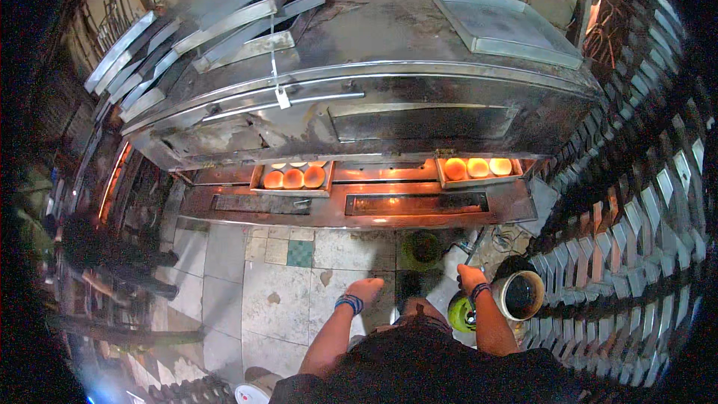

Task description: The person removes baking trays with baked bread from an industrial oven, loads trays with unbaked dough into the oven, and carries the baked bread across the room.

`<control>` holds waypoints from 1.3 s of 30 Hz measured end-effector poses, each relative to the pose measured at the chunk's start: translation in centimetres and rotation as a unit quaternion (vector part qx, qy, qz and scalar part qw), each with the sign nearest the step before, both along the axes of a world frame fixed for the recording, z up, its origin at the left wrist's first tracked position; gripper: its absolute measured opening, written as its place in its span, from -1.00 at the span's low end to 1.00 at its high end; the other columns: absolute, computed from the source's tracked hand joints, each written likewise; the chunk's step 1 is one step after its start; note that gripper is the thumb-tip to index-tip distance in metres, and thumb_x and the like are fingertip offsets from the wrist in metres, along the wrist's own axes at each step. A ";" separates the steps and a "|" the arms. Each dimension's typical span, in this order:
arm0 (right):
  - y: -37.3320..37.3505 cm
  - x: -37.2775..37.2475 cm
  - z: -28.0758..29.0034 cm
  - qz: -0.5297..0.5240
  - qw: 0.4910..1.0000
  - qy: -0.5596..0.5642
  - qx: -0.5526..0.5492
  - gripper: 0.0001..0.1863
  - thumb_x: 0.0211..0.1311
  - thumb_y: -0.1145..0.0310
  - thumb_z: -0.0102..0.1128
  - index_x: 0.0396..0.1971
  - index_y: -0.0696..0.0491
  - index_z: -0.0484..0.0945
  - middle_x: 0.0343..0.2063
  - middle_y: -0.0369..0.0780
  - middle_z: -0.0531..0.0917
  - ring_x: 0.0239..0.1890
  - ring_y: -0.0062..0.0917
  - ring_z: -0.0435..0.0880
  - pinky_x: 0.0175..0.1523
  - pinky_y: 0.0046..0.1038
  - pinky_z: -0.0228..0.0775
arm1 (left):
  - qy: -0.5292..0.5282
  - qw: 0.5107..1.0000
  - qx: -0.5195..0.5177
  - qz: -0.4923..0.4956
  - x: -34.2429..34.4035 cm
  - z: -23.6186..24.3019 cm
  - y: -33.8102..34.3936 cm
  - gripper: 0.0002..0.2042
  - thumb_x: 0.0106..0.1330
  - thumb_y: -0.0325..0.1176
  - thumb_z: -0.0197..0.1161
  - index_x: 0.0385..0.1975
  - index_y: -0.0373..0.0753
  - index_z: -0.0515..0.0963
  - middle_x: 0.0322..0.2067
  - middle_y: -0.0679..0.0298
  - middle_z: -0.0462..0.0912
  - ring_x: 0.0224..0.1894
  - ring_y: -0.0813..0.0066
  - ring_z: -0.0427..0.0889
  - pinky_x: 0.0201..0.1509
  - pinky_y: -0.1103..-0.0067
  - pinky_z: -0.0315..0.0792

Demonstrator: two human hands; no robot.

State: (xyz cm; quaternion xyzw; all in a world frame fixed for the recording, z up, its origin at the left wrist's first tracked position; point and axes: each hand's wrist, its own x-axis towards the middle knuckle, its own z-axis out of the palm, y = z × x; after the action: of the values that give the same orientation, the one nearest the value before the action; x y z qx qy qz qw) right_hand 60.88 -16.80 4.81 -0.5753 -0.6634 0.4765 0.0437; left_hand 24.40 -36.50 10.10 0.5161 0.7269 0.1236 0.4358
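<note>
My left hand (367, 289) hangs in front of me over the tiled floor, its fingers curled into a loose fist and no object showing in it. To its right is my right hand (471, 277), closed; what it holds, if anything, is too small to make out. Both hands are apart from the metal oven (277, 131) ahead. In its low, glowing opening, a left tray (290, 192) holds several round buns (294, 177), some browned and some pale at the back. A right tray (480, 181) shows several golden buns (477, 167).
A bucket (540, 295) with dark contents stands right of my right forearm, beside a green container (460, 313). Stacked trays fill the right side (636, 232) and the oven's top left (224, 26). An empty pan (508, 22) lies on its top right. A dark-clothed person (105, 254) is at left.
</note>
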 end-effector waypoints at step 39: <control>-31.3 20.2 -12.8 0.298 0.906 -0.299 -0.023 -0.66 0.32 0.10 0.06 0.06 -0.17 0.46 -0.18 0.00 0.69 -0.18 0.09 0.67 -0.15 0.08 0.48 | 0.088 0.995 -0.042 -0.027 0.8 12.7 -9.2 -0.52 0.31 -0.02 0.02 0.09 -0.13 0.63 0.10 0.01 0.63 0.15 0.03 0.61 0.24 0.23 0.42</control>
State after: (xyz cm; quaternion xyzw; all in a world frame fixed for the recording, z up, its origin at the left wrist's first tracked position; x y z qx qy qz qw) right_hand 81.11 -48.11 -8.04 -0.4670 -0.7750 0.2880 -0.3137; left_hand 25.25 -45.66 22.82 0.5255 0.7531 0.0356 0.3943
